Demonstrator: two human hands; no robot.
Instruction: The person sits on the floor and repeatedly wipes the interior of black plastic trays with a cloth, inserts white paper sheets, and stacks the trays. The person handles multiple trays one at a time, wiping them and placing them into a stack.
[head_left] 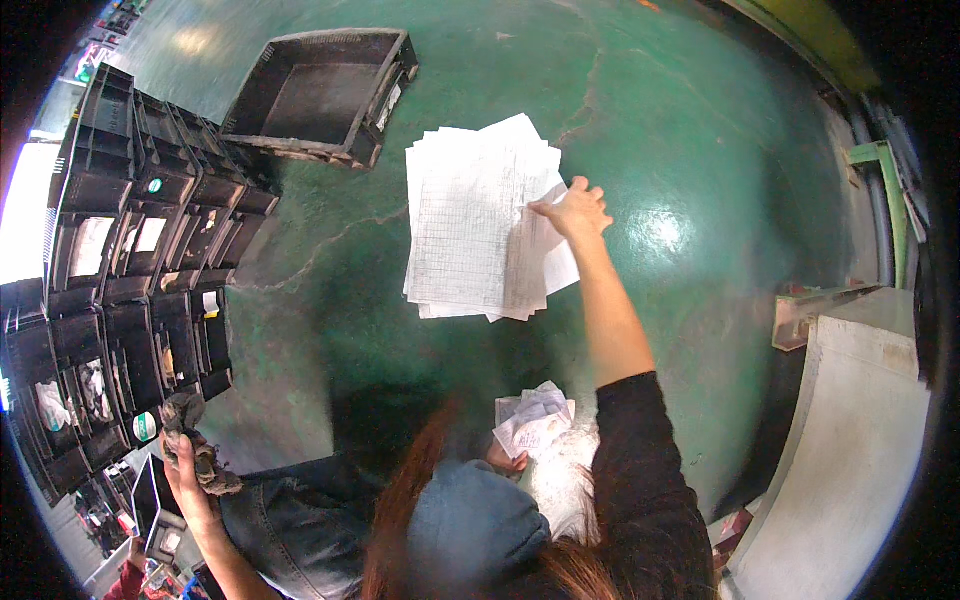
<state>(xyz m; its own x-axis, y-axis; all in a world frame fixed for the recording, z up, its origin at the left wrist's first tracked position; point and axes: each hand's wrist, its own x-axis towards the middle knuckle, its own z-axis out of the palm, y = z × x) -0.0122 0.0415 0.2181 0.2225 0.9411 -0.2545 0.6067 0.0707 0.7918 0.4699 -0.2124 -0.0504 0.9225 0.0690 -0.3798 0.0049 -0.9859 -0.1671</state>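
Note:
A fanned stack of white printed sheets (470, 230) lies on the green floor in front of me. My right hand (580, 212) is over the stack's right edge. Its thumb points left onto the paper and its fingers are spread, with nothing seen between them. At the lower left, my left hand (185, 480) is closed around a crumpled, dirty grey cloth (205, 465), beside stacked black crates (120, 330). Smaller pale slips of paper (535, 420) show just beyond my denim knee (470, 515). A patch of skin touches them, mostly hidden by the knee; I cannot tell what part it is.
An open black crate (320, 90) rests on the floor at the far left. To the right stands a pale grey cabinet or box (850, 430), with a green metal frame (885, 190) beyond. Lower left, a red sleeve (128, 580) belongs to someone else.

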